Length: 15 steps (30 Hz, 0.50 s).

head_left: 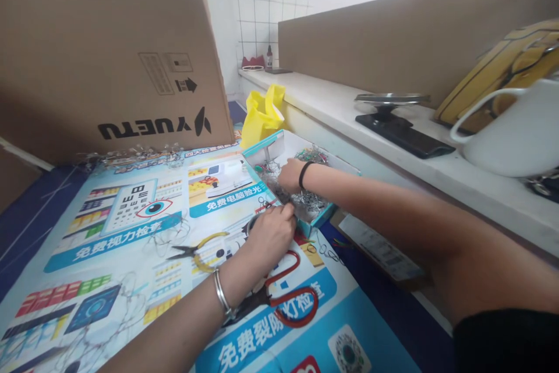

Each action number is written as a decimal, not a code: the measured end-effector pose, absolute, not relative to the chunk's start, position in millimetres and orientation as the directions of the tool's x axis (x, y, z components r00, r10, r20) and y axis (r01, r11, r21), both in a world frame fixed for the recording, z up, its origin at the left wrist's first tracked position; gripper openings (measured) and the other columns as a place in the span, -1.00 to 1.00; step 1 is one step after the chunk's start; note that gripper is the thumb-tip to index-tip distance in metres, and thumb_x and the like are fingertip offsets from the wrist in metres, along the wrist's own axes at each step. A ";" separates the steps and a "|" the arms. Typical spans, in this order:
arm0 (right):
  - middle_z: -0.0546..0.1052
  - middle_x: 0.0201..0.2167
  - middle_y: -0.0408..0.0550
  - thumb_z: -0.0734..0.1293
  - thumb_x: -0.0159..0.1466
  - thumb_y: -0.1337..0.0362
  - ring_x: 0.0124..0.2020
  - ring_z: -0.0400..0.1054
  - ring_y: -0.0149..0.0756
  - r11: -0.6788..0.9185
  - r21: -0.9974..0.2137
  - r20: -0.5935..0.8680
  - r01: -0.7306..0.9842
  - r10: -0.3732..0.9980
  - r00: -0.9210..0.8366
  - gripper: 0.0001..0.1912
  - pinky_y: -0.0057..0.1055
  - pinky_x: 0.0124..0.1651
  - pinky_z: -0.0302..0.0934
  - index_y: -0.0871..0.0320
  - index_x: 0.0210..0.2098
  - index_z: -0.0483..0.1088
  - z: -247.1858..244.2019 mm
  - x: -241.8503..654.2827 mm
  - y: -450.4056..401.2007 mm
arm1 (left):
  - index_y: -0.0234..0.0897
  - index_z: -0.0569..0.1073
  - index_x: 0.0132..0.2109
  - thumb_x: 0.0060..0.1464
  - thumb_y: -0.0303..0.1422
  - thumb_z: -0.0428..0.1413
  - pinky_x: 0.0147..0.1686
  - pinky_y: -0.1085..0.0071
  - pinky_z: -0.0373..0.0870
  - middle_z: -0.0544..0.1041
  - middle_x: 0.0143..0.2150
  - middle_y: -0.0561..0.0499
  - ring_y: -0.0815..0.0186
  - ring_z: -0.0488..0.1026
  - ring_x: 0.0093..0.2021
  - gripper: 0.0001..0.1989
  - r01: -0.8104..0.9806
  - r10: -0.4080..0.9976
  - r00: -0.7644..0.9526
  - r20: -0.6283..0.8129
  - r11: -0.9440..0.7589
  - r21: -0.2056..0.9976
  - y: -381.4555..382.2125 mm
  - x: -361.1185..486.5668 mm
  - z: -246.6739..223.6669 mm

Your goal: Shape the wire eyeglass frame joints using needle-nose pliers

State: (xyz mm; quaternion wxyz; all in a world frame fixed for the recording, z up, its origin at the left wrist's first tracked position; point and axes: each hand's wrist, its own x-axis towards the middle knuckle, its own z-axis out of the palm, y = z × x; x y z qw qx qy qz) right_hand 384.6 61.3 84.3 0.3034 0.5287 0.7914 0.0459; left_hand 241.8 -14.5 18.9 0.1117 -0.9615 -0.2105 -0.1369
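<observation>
My right hand [292,175] reaches into a shallow teal-edged box [311,226], its fingers curled down among a heap of small shiny silvery pieces [312,201]. What those fingers hold, if anything, is hidden. Just outside the box's near corner, my left hand [271,230] is closed, thumb and fingers together; what sits between them is too small to make out. Beneath and beside the left wrist lie red-handled scissors [299,306], with the blades partly covered by the arm. Pliers with yellow handles [198,251] rest on the printed poster to the left.
Thin loose wire [117,309] lies tangled across the poster [209,187]. A large cardboard box [109,59] stands at the back left, near a yellow bag [262,117]. Along the right runs a white ledge [323,93] with a white mug [515,128] and a black stand [402,134].
</observation>
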 end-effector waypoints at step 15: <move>0.50 -0.07 0.03 0.26 0.07 0.47 -0.10 0.37 -0.23 0.392 0.120 -0.281 0.912 0.894 -0.348 -0.53 -0.44 -0.15 0.15 0.17 0.00 0.39 83.9 397.7 112.5 | -0.36 0.37 -0.40 0.13 -0.60 -0.08 -0.37 0.31 0.35 0.38 -0.31 -0.07 0.25 0.36 -0.36 -0.80 0.437 0.375 0.869 0.323 -0.888 -0.144 -12.5 246.5 20.1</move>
